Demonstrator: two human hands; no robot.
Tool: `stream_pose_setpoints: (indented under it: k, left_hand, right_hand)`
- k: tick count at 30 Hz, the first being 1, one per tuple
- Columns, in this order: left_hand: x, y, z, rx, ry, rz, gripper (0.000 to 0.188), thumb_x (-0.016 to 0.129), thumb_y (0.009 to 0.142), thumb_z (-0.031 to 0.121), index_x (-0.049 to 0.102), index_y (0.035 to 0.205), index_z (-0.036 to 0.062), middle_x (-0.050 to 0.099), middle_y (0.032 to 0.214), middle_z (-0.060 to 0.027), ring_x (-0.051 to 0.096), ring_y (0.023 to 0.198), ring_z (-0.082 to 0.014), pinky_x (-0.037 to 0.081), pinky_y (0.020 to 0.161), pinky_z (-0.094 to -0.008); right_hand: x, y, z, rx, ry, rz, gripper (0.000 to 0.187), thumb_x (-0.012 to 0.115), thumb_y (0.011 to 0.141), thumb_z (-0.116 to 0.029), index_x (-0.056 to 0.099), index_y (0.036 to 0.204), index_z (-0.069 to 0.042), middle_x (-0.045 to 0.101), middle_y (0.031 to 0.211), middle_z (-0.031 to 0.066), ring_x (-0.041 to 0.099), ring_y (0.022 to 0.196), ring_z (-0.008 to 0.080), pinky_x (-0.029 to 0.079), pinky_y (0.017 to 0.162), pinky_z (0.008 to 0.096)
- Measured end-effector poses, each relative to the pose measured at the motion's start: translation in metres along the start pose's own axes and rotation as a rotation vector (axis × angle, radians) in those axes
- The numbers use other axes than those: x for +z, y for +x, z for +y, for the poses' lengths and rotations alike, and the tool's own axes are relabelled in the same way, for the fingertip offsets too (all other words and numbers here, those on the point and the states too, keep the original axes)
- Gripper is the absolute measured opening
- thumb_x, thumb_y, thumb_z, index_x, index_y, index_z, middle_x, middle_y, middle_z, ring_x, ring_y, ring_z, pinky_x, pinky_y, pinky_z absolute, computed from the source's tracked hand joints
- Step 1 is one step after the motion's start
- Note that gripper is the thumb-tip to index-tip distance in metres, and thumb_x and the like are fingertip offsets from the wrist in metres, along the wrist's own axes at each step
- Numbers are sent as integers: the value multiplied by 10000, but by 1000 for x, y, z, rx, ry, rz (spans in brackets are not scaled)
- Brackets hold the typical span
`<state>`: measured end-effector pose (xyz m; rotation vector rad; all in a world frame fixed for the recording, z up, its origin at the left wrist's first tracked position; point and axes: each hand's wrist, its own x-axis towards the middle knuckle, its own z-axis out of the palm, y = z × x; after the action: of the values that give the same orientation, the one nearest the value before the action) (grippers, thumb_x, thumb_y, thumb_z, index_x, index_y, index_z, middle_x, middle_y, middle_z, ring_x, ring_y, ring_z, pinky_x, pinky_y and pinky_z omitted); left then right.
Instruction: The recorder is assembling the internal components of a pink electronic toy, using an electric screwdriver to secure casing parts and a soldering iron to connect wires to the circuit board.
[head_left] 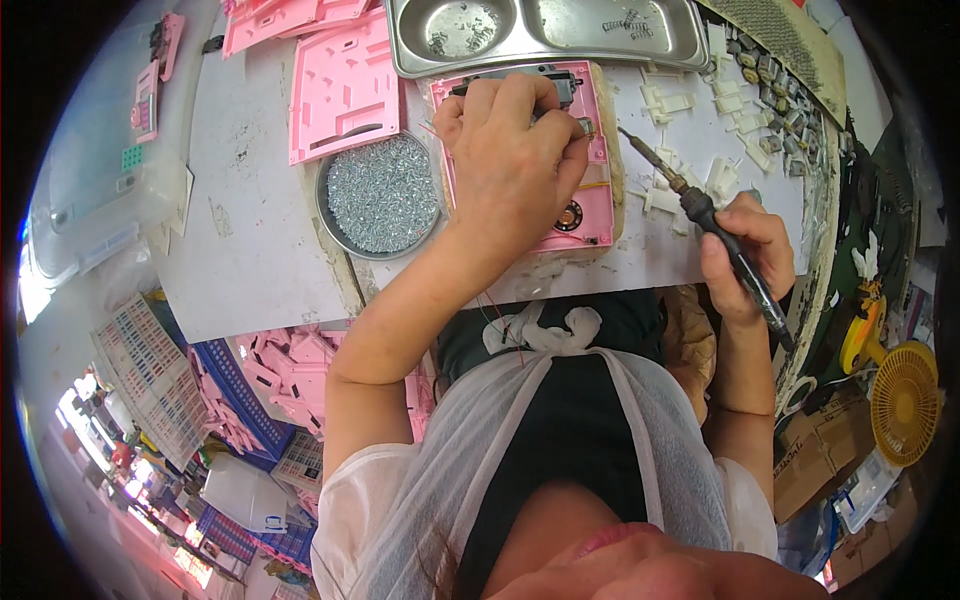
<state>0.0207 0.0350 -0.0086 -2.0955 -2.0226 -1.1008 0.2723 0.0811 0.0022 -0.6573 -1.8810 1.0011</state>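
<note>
My left hand is over an open pink plastic housing, its fingers bent and closed. Its fingertips press together near a dark grey part at the housing's far end; whatever they pinch is hidden. Inside the housing, a small round black speaker-like part and a yellow wire show beside the wrist. To the right, my right hand grips a soldering iron by its black handle. The iron's tip points up and left, just right of the housing and apart from it.
A round bowl of small silvery screws stands left of the housing. Behind lies a metal tray with springs. Pink panels are at the back left. White plastic pieces and small motor-like parts spread right.
</note>
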Motion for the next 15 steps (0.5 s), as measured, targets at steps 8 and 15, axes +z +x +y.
stream_pose_setpoints:
  k: [8,15]
  left_hand:
    - [-6,0,4,46,70,-29,105,788,766,185,712,817,134,606,957,13,549,919,-212,311,856,-423]
    - [-6,3,7,10,99,-63,108,760,790,185,705,866,130,599,951,-14,555,908,-229,328,856,-421]
  right_hand:
    - [-10,7,-4,-14,-12,24,244,735,807,22,611,1018,32,577,730,71,490,621,134,351,561,261]
    - [-3,11,2,7,-14,-17,254,767,795,-21,627,1005,12,572,716,54,473,588,119,337,534,251]
